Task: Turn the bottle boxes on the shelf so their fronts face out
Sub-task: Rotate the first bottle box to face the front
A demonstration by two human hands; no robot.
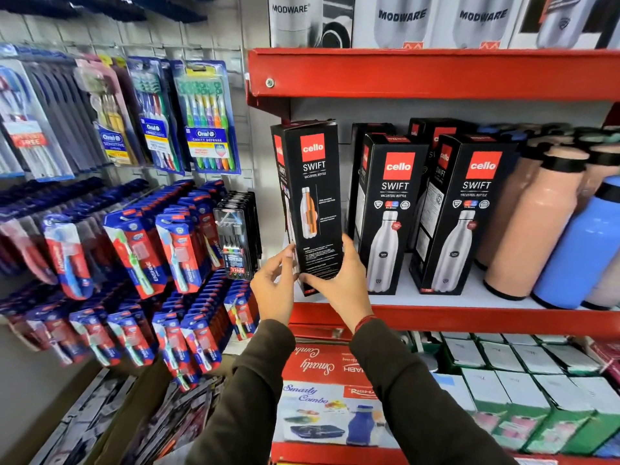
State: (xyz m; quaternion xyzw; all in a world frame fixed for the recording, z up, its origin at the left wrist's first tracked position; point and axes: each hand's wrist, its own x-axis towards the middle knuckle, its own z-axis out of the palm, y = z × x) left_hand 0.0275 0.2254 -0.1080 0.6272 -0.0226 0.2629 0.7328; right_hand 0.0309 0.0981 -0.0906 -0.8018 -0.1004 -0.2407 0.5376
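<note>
A tall black Cello Swift bottle box (310,182) stands at the left end of the red shelf (469,317), tilted slightly, showing a side with a cut-away bottle picture. My right hand (339,283) grips its lower right corner. My left hand (275,283) touches its lower left edge with the fingers spread. To the right stand two more black Cello boxes (389,209) (466,209) with their fronts, a steel bottle picture, facing out. Further black boxes (432,132) stand behind them, partly hidden.
Peach bottles (533,223) and a blue bottle (583,246) fill the shelf's right end. A red shelf (419,72) above carries Modware boxes. Toothbrush packs (208,115) hang on the wall grid to the left. White and green boxes (523,391) sit on the shelf below.
</note>
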